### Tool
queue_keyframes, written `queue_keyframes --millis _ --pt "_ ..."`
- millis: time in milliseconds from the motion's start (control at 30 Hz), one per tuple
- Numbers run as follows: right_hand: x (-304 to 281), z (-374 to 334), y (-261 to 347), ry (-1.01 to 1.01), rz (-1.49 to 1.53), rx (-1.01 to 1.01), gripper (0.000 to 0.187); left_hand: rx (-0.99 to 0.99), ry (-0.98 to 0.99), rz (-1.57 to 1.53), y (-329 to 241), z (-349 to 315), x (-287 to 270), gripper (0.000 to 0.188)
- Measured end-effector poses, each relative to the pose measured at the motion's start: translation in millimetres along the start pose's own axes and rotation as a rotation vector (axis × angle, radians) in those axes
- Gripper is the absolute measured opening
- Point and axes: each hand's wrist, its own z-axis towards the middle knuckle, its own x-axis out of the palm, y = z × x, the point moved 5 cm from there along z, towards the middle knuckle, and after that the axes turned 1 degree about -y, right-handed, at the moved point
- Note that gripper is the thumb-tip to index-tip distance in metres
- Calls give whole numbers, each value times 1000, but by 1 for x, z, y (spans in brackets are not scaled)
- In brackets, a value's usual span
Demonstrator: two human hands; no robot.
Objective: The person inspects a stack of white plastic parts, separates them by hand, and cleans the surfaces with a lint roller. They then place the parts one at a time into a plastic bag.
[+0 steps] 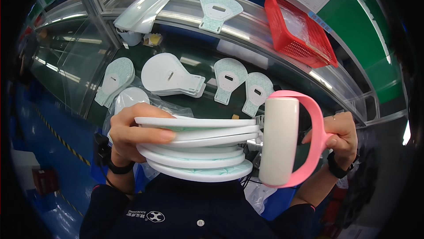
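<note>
In front of my chest, my left hand [128, 128] is closed on a stack of white round-headed plastic panels [203, 141], gripping its left side. Pale green patterned faces show between their edges, and the stack fans apart toward the bottom. My right hand [341, 135] is closed around the pink handle of a sticky roller [279, 141]. Its thick white cylinder stands upright beside the right end of the stack; whether they touch, I cannot tell. Wristbands sit on both wrists.
On the dark green work surface lie a pile of white paddle-shaped panels [165, 73], a patterned stack [117, 77] and two more patterned panels [229, 80]. Another panel [218, 11] rests on the far ledge. A red basket [282, 33] stands far right; clear plastic sheets [152, 7] lie far left.
</note>
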Motion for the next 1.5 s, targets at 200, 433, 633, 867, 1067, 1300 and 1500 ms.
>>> queue_keyframes --millis 200,433,633,867,1067,1300,1500 --pt "32 18 22 249 17 -327 37 -42 160 3 2 4 19 35" --pt "21 -16 -46 17 256 103 55 48 -76 -17 -8 -8 -6 19" --pt "33 -35 -82 -64 242 184 62 42 -167 -24 -6 -10 -21 11" --pt "52 13 14 151 91 -239 34 52 2 439 -6 2 9 28" --pt "36 8 -22 -65 299 -69 47 118 -52 255 -3 -3 0 39" --pt "88 -49 -118 -195 500 127 70 34 -494 390 11 -29 -43 32" --pt "174 -34 -143 124 448 380 40 11 -549 811 18 -37 -54 64"
